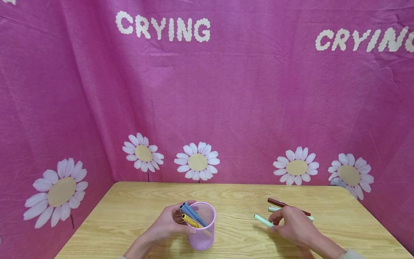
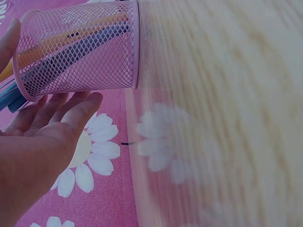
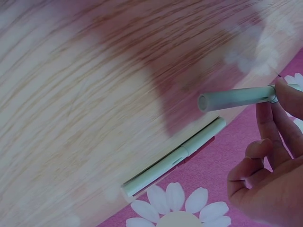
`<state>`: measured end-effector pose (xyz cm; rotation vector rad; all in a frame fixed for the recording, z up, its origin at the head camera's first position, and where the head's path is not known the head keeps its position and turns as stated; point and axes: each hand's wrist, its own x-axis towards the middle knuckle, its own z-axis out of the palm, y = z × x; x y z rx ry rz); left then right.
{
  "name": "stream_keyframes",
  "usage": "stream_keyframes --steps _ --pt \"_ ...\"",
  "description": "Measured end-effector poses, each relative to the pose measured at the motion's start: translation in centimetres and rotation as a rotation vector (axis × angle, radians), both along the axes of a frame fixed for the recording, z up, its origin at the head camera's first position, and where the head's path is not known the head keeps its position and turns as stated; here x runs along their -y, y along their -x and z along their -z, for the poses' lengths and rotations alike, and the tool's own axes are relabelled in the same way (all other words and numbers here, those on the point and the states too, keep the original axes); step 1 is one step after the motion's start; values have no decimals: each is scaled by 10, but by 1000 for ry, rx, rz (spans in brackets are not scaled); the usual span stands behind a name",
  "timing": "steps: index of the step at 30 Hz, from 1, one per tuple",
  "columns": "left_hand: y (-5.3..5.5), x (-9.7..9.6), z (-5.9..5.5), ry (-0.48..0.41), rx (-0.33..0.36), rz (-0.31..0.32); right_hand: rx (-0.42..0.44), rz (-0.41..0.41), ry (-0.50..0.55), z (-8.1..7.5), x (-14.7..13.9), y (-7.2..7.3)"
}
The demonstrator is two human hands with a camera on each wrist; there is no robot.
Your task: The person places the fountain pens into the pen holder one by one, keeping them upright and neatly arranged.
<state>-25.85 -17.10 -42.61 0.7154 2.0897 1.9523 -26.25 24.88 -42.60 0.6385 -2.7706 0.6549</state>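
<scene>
A pink mesh pen cup (image 1: pixel 207 235) stands upright on the table, and my left hand (image 1: pixel 168 223) holds it near the rim, thumb on the near side and fingers behind. Two blue-grey pens (image 1: pixel 195 215) and a yellow pen (image 1: pixel 190 220) lean inside it, their ends sticking out over the rim. Off to the right, my right hand (image 1: pixel 295 223) pinches a mint-green pen (image 3: pixel 236 99) between thumb and fingers, one end pointing toward the cup. Beyond that hand lie a second mint-green pen (image 3: pixel 175 158) and a dark red pen (image 1: pixel 276 202), side by side and partly hidden by the hand.
The light wooden table (image 1: pixel 237 201) reaches back to a pink cloth (image 1: pixel 245 108) printed with white daisies and lettering. This cloth also hangs along the left and right sides. Bare wood separates the cup from the loose pens.
</scene>
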Motion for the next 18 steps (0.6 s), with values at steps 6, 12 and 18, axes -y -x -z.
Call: stream_keyframes --steps 6,12,18 --pt "-1 0 -1 -13 3 5 -8 -4 15 -3 4 -3" --pt "0 0 -1 -11 7 7 -2 -21 28 -5 9 -5" --pt "-1 -1 -1 -2 1 7 11 -28 50 -8 16 -8"
